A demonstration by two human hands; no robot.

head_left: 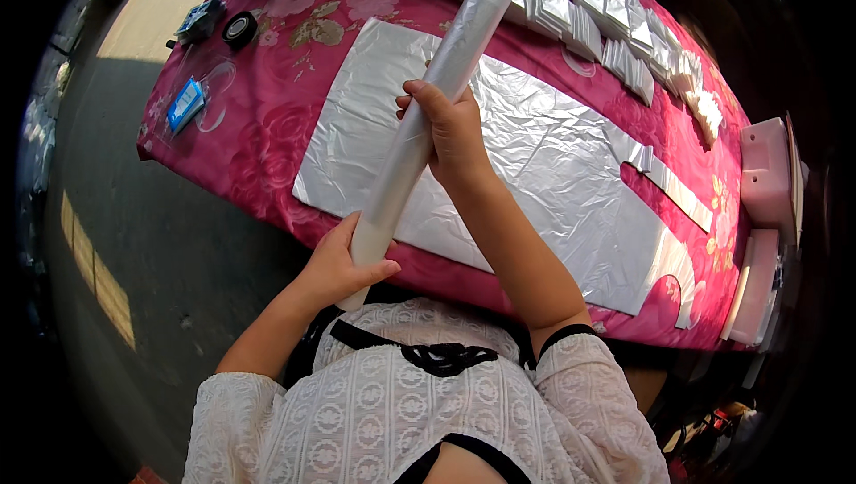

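Observation:
A long roll of translucent plastic film point(403, 167) slants across the view, raised above the table. My left hand point(334, 265) grips its lower end, thumb across the front. Farther up, my right hand point(453, 127) is wrapped round the same roll near its middle. Beneath it, a silvery-white plastic apron point(544, 190) lies spread flat and wrinkled, with straps at its right end. The roll and my right forearm hide part of the apron.
A pink floral cloth point(267, 140) covers the table. Stacks of folded plastic packets point(557, 7) line its far side. At the left lie a black tape roll point(239, 30) and a blue packet point(185, 106). Pink plastic bins point(767, 172) stand by the right edge.

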